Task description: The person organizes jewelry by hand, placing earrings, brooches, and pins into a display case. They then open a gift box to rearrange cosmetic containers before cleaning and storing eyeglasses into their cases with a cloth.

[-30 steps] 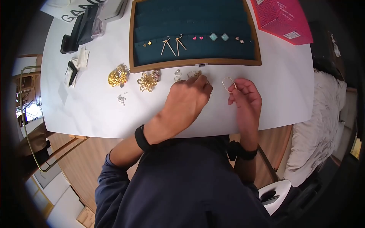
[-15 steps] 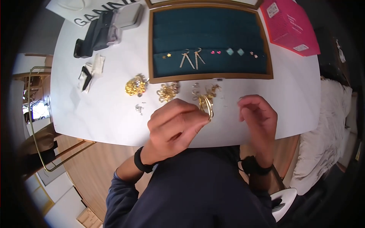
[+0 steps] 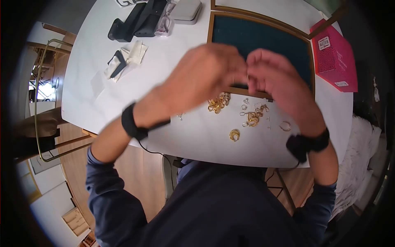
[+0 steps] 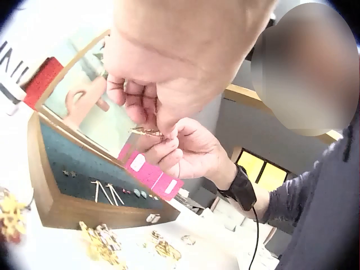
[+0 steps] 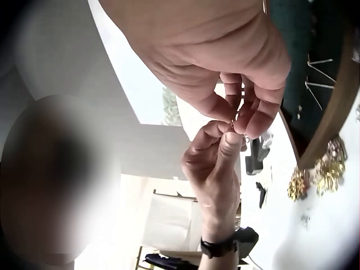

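Note:
In the head view my left hand (image 3: 193,78) and right hand (image 3: 284,86) meet above the jewellery box (image 3: 242,91), fingertips together. The left wrist view shows a small gold piece (image 4: 147,132) pinched between both hands' fingertips; its exact shape is unclear. Fingers largely cover it in the right wrist view. Below the hands, on the white table, lie yellow-gold hoops (image 3: 234,135), a heap of gold earrings (image 3: 253,119), a thin hoop (image 3: 285,126) and a looped gold piece (image 3: 214,105). Stick-shaped earrings (image 4: 104,191) hang on the box's dark green lining.
A pink box (image 3: 335,61) stands right of the jewellery box, whose glazed lid is raised behind. At the back left are dark cases (image 3: 150,18), a grey case (image 3: 186,11) and clear-framed glasses (image 3: 163,24). Folded cloths (image 3: 133,53) lie nearer.
My hands have risen and come together over the box. The gold hoops from my left hand now lie on the table. The head view has shifted, placing the box farther right.

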The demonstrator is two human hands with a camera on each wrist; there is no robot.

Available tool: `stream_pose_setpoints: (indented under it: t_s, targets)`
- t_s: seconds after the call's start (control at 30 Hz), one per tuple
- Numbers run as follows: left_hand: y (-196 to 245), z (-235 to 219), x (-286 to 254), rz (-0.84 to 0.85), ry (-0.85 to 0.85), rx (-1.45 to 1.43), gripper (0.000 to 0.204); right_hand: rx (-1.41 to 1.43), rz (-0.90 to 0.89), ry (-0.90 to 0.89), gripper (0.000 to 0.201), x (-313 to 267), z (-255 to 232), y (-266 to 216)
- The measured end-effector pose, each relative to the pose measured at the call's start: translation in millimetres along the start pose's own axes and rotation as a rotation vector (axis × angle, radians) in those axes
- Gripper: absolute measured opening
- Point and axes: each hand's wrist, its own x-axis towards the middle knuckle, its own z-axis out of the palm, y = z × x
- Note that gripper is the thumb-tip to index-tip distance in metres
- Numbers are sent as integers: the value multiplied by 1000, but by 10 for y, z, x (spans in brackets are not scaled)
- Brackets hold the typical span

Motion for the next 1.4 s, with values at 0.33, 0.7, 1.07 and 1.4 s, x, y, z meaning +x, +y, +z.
stream_pose_setpoints:
  t_s: [0.33,0.7,1.07,1.4]
  targets:
    - [-1225,-100,375,-383,-227,-139,23,-177,92,101,21,1151,-390,-34]
    - [-1394,51,153,-207,-146,-107,23,-301,137,5,28,1281,-493,102]
    - [-263,-255,-384,-521,-184,86,7,-596,-54,384,18,-703,-554,-11]
    - [269,166,-909,-180,-90,285,29,-521,-54,787,22,-1619,-652,1068]
